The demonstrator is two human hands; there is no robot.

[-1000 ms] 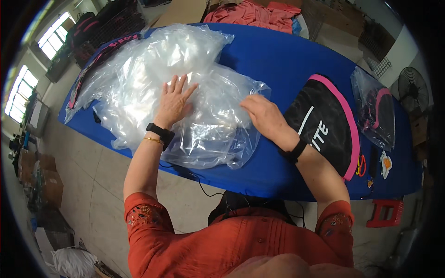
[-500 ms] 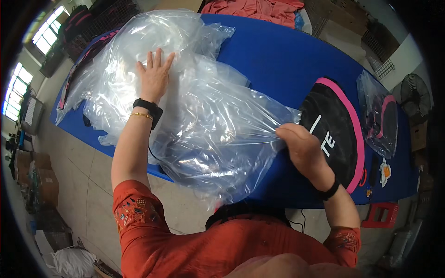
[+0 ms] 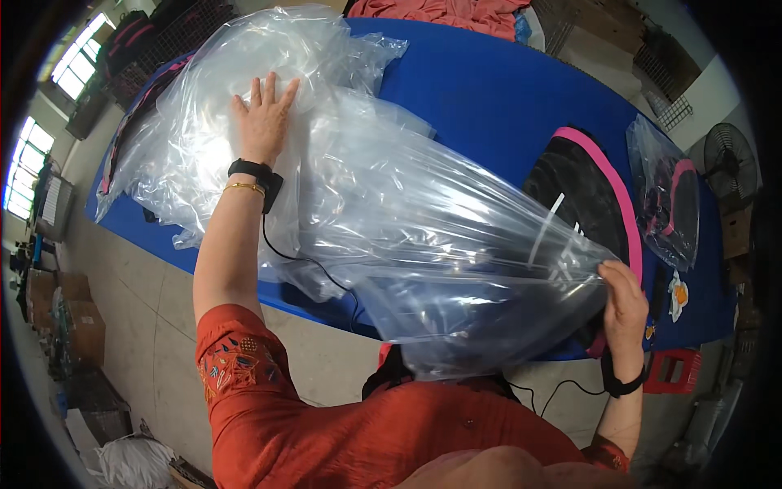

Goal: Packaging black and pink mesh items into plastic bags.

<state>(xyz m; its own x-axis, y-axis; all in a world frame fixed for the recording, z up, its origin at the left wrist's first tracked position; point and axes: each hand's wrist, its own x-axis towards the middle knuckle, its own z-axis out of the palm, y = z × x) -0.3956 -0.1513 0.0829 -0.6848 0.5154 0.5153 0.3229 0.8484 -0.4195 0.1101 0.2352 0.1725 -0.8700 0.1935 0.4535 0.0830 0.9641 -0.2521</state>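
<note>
A heap of clear plastic bags (image 3: 342, 179) covers the left and middle of the blue table. My left hand (image 3: 262, 122) lies flat on the heap, fingers spread. My right hand (image 3: 623, 306) grips the gathered edge of one clear sheet or bag and holds it stretched taut to the right. The pulled plastic passes over part of a black fan-shaped fabric piece (image 3: 590, 183) with a pink border and white lettering, which shows through it. The fingertips of my right hand are partly behind the bunched plastic.
A clear-bagged black and pink piece (image 3: 668, 200) lies at the table's right end, near a small white and orange item (image 3: 678, 295). Beyond the right edge stand a fan (image 3: 727, 159) and a red stool (image 3: 674, 371). Coral cloth (image 3: 448, 16) is piled at the far side.
My right hand has moved right and slightly down, drawing the plastic out over the black piece. My left hand stays pressed on the heap, with only a slight shift.
</note>
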